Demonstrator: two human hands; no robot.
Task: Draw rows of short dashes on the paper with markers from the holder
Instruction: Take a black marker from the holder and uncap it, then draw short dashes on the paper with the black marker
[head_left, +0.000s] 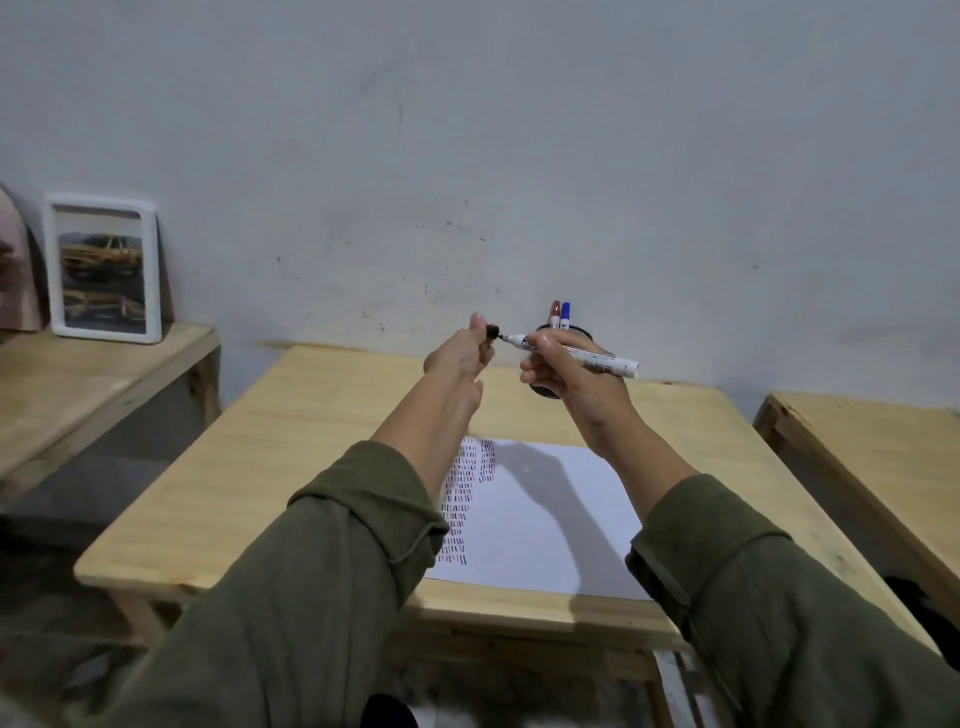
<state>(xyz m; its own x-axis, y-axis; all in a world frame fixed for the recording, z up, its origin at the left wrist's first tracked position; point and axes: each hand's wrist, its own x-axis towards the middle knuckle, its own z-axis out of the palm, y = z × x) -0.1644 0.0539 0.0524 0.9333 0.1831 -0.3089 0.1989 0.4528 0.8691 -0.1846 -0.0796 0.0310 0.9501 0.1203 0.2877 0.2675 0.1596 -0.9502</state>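
Paper (545, 519) lies near on the table (311, 441), dash rows along its left side. Above it, left hand (460, 356) pinches a black cap (492, 330); right hand (571, 379) grips the uncapped marker (576, 354). Holder (582, 332) behind, at the far edge, with two markers.

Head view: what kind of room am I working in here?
Probably a plain home workroom or craft corner, not a workshop. Bare wooden tables stand against a scuffed painted wall, a framed photo leans on the side table, and a marker holder sits behind the paper.
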